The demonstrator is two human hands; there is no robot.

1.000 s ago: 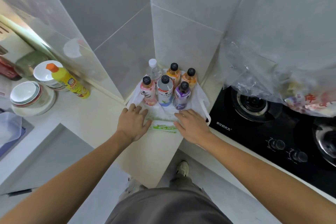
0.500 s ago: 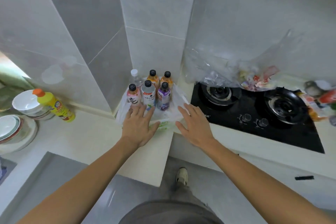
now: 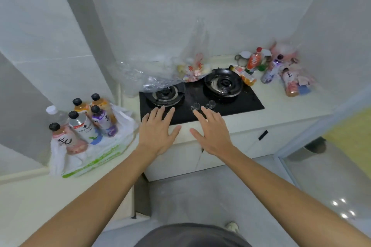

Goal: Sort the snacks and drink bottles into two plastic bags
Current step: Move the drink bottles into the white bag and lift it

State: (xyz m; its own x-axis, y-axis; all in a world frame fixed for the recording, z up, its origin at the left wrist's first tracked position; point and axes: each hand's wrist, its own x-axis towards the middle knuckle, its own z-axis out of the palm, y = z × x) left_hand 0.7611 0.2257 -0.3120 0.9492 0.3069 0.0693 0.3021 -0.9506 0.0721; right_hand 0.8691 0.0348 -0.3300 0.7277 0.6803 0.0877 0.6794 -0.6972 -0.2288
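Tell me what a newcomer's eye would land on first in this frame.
Probably the two open hands, left hand and right hand, spread empty over the front edge of the black gas stove. Next, the cluster of upright drink bottles standing on the white plastic bag at the left, then the jumble of bottles and snacks lying right of the stove.

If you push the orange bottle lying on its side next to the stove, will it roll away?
Probably a little. The orange bottle is round and lies on its side, so a sideways nudge would likely roll it. It looks full, so it may feel heavy. The other bottles beside it would probably stop it soon.
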